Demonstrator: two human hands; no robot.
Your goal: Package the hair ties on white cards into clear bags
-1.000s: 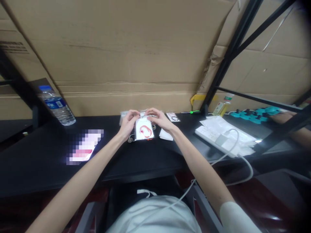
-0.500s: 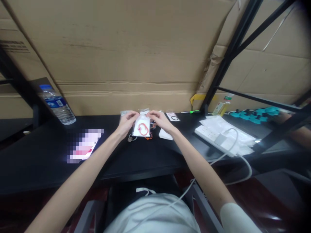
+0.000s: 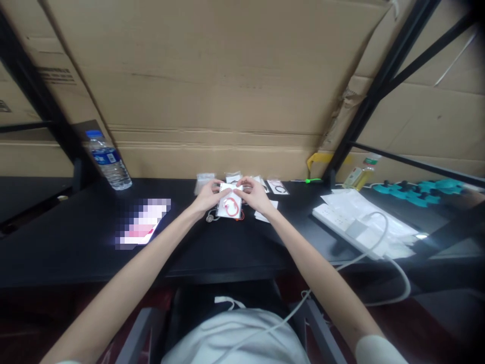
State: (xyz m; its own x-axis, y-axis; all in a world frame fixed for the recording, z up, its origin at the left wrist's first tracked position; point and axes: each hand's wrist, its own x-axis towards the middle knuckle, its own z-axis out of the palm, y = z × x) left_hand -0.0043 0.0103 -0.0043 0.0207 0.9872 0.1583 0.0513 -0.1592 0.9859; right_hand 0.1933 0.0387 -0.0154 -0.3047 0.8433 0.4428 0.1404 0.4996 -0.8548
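Observation:
Both my hands meet over the middle of the black desk (image 3: pixel 76 242). My left hand (image 3: pixel 206 198) and my right hand (image 3: pixel 255 195) pinch the top edge of a small clear packet with a white card and a red bracelet (image 3: pixel 231 206) inside it. The packet hangs tilted just above the desk. Under and around it lie more small packets, among them one with a black ring (image 3: pixel 279 187) to the right and a clear one (image 3: pixel 204 181) behind my left hand.
A water bottle (image 3: pixel 108 161) stands at the back left, with a lit phone (image 3: pixel 143 227) lying in front of it. To the right lie a white power strip with a plug and cable (image 3: pixel 352 225), papers, a small yellow bottle (image 3: pixel 361 174) and teal parts (image 3: pixel 417 189). Cardboard boxes (image 3: pixel 212 81) wall off the back.
The camera has tilted and shifted, so the scene sits further right and lower. My hands have drawn closer together on the packet's top edge.

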